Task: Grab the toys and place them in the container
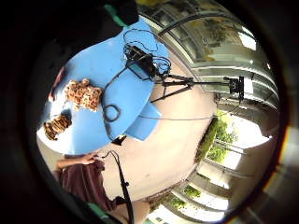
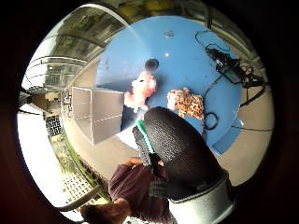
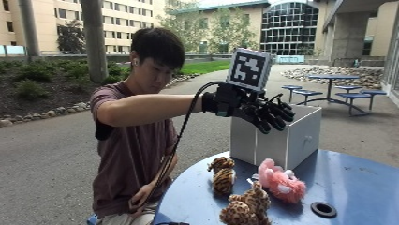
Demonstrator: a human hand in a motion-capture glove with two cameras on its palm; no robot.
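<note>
Outside view showed the gloved right hand [image 3: 265, 112] raised in the air at about chest height, its fingers [image 3: 277, 117] spread and loosely bent, holding nothing. It hung in front of the upper edge of the container [image 3: 274, 140], a plain grey box standing on the round blue table [image 3: 355, 187], and well above the toys. Three soft toys lay on the table just beside the box: a pink plush toy [image 3: 284, 182] nearest the box's foot, a small striped tiger toy [image 3: 221, 176] toward the person, and a spotted leopard toy [image 3: 246, 208] nearer the camera at the table's edge. In the thumb side palm view the open top of the box [image 2: 96, 114] could be seen, and no toy was visible inside it; the pink toy [image 2: 142, 88] lay at its rim and the spotted one [image 2: 187, 102] close by. The little finger side palm view caught the spotted toy [image 1: 83, 94] and the striped one [image 1: 57, 127] near the table's edge. By their look the toys were light, soft and squashy, not slippery and not fragile, so a grasp round the plump body of any one should serve better than a pinch at a limb. The person's bare left hand [image 3: 140, 199] rested low by the table's edge, touching none of the toys.
</note>
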